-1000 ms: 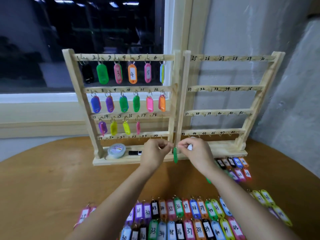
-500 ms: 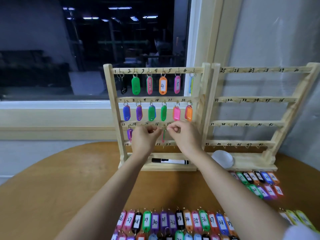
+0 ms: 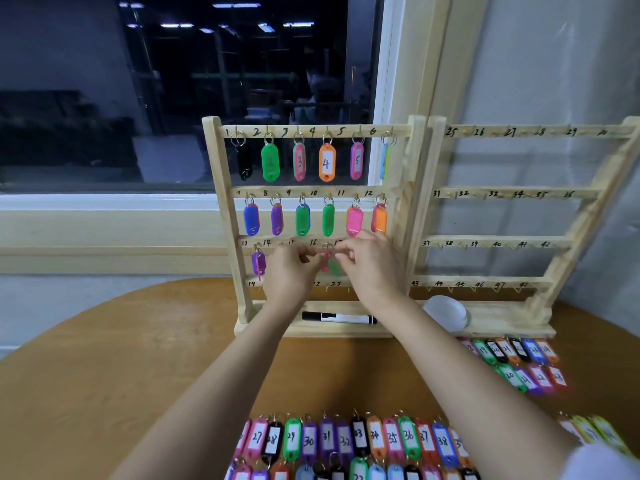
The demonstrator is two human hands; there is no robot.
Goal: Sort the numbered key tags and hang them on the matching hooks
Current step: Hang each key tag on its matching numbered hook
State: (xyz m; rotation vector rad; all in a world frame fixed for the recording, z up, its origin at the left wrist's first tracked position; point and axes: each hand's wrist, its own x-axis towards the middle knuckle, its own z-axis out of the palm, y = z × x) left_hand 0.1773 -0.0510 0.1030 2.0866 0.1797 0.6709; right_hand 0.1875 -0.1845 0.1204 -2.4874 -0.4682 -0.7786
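Dark window (image 3: 173, 98) at back, pale wall to right. Round brown wooden table (image 3: 121, 358) below, w/ two pale wooden hook racks along far edge: left rack (image 3: 224, 216) w/ top two rails full and third rail started, right rack (image 3: 512, 195) bare, nos. from 25 up. Rows of coloured plastic numbered tags (image 3: 360, 441) flat at near edge of table. Smaller bunch (image 3: 519, 358) toward right edge, just in front of right rack's base.

Both hands up at left rack's third rail, approx hook 17. Left hand (image 3: 289, 271) and right hand (image 3: 372, 268) w/ fingers curled, tips seemingly pinching ring end of green oval plastic key tag (image 3: 334, 266), dangling between them just beside pink tag (image 3: 325, 263) on 16. No. on green tag unreadable. Hook hidden by fingers, so can't tell if ring seated yet.

Risks, prob.:
- Ring missing tiny hook on release, then tag dropping to rack base by black marker pen (image 3: 337, 317).
- Nudging pink neighbour off its hook.
- Picking wrong hook, numerals covered by knuckles.
- Pushing hard on light rack, shifting or tipping it.
- Forearms above near-edge rows: scattering of sorted order possible on careless pull-back.
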